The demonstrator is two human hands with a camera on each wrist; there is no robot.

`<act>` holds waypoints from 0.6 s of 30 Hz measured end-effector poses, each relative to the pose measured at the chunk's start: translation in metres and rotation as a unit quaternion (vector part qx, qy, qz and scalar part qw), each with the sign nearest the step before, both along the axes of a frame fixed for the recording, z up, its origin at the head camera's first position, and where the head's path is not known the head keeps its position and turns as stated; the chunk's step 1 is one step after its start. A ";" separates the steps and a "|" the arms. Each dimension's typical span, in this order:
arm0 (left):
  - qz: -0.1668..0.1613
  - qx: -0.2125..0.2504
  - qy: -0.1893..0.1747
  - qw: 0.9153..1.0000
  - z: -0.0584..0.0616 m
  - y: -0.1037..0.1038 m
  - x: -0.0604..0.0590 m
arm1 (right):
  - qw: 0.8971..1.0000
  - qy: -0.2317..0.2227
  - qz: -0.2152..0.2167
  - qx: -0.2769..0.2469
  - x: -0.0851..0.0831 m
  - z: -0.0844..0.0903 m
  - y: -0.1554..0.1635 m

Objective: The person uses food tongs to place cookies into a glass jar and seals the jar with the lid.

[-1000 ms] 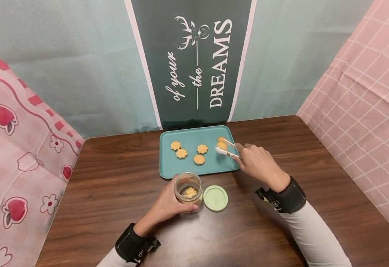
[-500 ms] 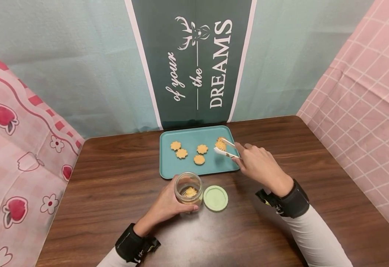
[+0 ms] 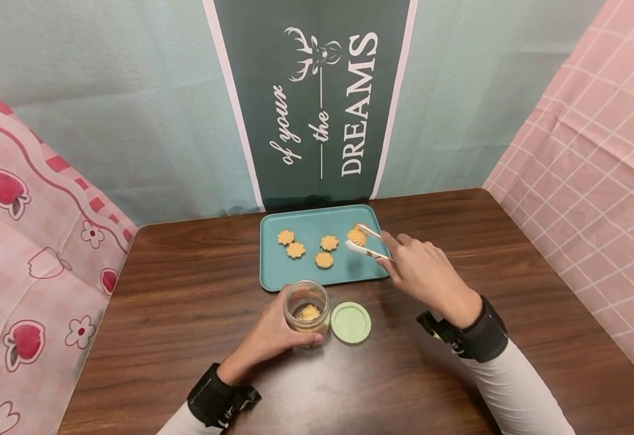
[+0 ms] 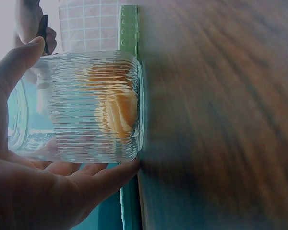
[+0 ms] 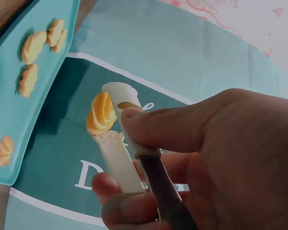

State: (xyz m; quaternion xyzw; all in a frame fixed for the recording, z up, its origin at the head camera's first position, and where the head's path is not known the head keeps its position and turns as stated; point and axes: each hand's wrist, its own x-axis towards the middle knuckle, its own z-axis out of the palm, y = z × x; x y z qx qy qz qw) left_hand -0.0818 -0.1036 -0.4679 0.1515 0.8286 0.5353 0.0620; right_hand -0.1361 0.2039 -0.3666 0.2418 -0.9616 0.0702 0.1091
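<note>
My left hand (image 3: 273, 326) grips a clear ribbed glass jar (image 4: 93, 110) that stands upright on the table. A swirled cookie (image 3: 309, 312) lies at the jar's bottom. In my right hand (image 3: 422, 269) are white-tipped tongs (image 5: 119, 158), thumb on one side and fingers on the other. A golden swirled cookie (image 5: 102, 114) sits between the tong tips, lifted off the teal tray (image 3: 306, 275). On the tray lie several more cookies, among them one scalloped cookie (image 3: 329, 243) and a rounder cookie (image 3: 324, 260). Another cookie (image 5: 5, 151) near the tray's end shows in the right wrist view.
A pale green lid (image 3: 351, 323) lies on the brown wooden table (image 3: 186, 302), just right of the jar. Behind the tray rises a teal cloth backdrop (image 3: 159, 121) with white lettering. Pink patterned cloths stand at the left and right sides.
The right hand has moved the tongs and their cookie slightly left over the tray. The left hand and the jar have stayed in place.
</note>
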 end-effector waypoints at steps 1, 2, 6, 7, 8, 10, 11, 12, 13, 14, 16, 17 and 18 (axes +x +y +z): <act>0.000 0.000 -0.001 1.000 0.000 0.000 0.000 | 1.000 0.001 0.002 -0.001 0.001 0.000 -0.001; -0.001 0.000 -0.002 1.000 0.000 0.000 0.000 | 1.000 0.003 0.003 -0.001 0.002 0.001 -0.001; -0.004 0.001 0.001 1.000 -0.002 0.000 -0.001 | 1.000 0.012 0.011 -0.002 0.006 0.003 -0.004; -0.004 0.001 0.002 1.000 -0.003 -0.001 -0.001 | 1.000 0.015 0.012 -0.002 0.007 0.003 -0.004; -0.005 0.001 0.003 1.000 -0.003 -0.001 -0.001 | 1.000 0.016 0.013 -0.002 0.008 0.004 -0.005; -0.006 0.000 0.004 1.000 -0.003 -0.001 -0.002 | 1.000 0.019 0.017 -0.004 0.010 0.005 -0.006; -0.006 0.000 0.004 1.000 -0.003 -0.001 -0.002 | 1.000 0.020 0.019 -0.005 0.010 0.006 -0.007; -0.006 -0.001 0.004 1.000 -0.003 -0.001 -0.002 | 1.000 0.020 0.022 -0.006 0.011 0.006 -0.007; -0.006 -0.001 0.003 1.000 -0.002 -0.001 -0.002 | 0.999 0.019 0.025 -0.007 0.012 0.007 -0.008; -0.006 0.000 0.003 1.000 -0.002 -0.001 -0.002 | 0.999 0.018 0.027 -0.008 0.012 0.008 -0.008; -0.006 0.002 0.003 1.000 -0.002 -0.001 -0.002 | 0.999 0.016 0.033 -0.010 0.014 0.009 -0.010; -0.006 0.002 0.003 1.000 -0.002 0.000 -0.002 | 0.999 0.015 0.034 -0.009 0.015 0.009 -0.011; -0.005 0.001 0.003 1.000 -0.002 0.000 -0.002 | 0.999 0.014 0.036 -0.009 0.016 0.010 -0.011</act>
